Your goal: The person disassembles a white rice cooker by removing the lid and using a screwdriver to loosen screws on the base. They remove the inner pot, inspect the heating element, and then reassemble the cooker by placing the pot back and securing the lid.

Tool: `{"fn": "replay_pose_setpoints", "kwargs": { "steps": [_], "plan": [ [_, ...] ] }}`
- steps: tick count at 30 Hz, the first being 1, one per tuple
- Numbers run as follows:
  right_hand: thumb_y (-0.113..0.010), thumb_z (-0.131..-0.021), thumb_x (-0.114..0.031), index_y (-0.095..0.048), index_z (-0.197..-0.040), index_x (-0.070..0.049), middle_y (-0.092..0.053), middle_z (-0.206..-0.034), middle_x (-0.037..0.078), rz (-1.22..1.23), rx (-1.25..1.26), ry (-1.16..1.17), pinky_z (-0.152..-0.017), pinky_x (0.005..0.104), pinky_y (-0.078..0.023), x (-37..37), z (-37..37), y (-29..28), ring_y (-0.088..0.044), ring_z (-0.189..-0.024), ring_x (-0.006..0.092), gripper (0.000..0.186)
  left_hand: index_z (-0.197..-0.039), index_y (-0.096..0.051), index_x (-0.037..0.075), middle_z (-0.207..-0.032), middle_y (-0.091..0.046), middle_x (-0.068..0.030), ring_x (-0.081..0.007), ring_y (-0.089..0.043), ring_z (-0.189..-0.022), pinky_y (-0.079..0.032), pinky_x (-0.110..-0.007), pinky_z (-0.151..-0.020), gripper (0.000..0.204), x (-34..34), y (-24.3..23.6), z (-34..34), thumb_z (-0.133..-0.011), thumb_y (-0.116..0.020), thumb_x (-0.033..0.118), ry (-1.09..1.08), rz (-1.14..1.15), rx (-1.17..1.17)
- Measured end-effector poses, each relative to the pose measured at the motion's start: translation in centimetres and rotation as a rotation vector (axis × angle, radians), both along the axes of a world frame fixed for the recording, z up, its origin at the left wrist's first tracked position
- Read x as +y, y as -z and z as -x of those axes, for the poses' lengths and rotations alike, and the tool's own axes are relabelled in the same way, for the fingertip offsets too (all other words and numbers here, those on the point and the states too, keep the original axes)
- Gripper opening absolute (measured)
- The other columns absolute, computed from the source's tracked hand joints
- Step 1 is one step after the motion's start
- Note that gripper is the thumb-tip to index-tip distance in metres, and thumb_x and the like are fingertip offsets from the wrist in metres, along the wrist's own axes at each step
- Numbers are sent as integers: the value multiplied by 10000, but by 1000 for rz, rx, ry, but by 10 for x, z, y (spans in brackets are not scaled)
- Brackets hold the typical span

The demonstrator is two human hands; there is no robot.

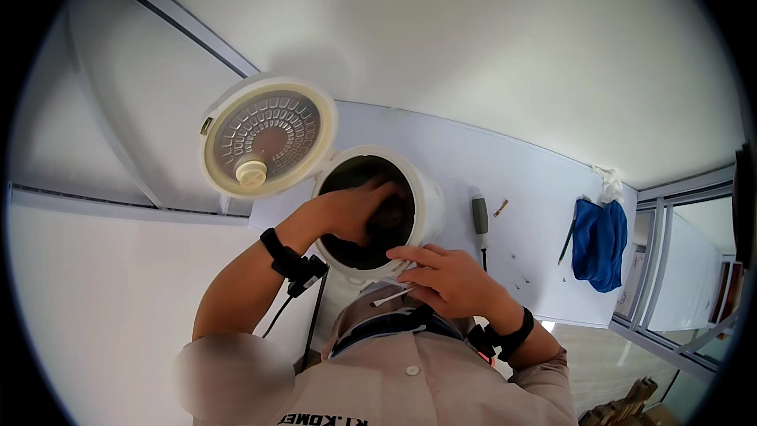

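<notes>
A white rice cooker (426,217) stands with its lid (268,130) swung up at its left, showing a dimpled metal inner plate and a cream cap. My left hand (351,213) is inside the dark opening, fingers bent, their tips hard to make out. My right hand (453,280) is at the cooker's front-right, index finger on the rim, other fingers curled around a thin pale rod (390,297) with a flat end. To the right lie a screwdriver with a grey-green handle (479,214) and a small brown piece (501,207).
The pale worktable (524,173) meets white panels and metal frames. On its right end are a blue cloth (599,241), a thin dark tool (565,242) and white crumpled material (611,181). A stack of brown pieces (631,402) is at the lower right, below table level.
</notes>
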State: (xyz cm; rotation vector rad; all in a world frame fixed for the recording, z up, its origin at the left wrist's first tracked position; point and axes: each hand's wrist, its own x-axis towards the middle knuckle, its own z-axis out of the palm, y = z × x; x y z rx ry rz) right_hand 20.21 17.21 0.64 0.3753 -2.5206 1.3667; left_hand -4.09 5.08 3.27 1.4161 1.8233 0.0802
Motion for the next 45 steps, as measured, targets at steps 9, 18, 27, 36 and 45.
{"fn": "replay_pose_setpoints", "kwargs": {
  "steps": [9, 18, 27, 36, 45],
  "plan": [
    [-724, -847, -57, -686, -897, -84, -629, -1376, 9, 0, -19, 24, -645, 365, -540, 1, -6, -2, -655, -891, 233, 69, -1489, -381, 184, -1492, -445, -209, -440, -607, -1237, -551, -483, -982, 1026, -1, 3, 1, -594, -861, 43, 39, -31, -15],
    [-723, -858, -77, -683, -905, -82, -618, -1390, 14, -11, -7, 36, -639, 363, -537, -5, -7, -5, -650, -886, 231, 62, -1493, -381, 189, -1479, -462, -202, -414, -618, -1226, -552, -469, -976, 1038, -3, 9, 2, -587, -865, 42, 60, -40, -2],
    [-711, -873, -96, -686, -890, -82, -601, -1411, 11, -21, -46, 4, -641, 378, -538, -8, -2, -8, -651, -876, 233, 33, -1489, -398, 175, -1470, -486, -195, -408, -593, -1265, -538, -459, -1008, 1034, -8, 13, 11, -577, -864, 30, 60, -79, -39],
    [-716, -857, -76, -675, -871, -74, -601, -1424, 19, -20, -29, 2, -628, 377, -534, -9, -3, -5, -655, -873, 243, 43, -1486, -414, 179, -1467, -495, -183, -400, -568, -1303, -511, -456, -1056, 1028, -8, 9, 9, -573, -866, 38, 46, -66, -63],
    [-725, -836, -40, -664, -891, -55, -597, -1422, 62, -12, -14, 15, -654, 371, -545, -12, 5, -9, -673, -942, 264, 83, -1481, -465, 158, -1469, -517, -181, -387, -550, -1327, -471, -448, -1112, 998, -9, 7, 15, -572, -861, 43, 15, -91, -111]
  ]
}}
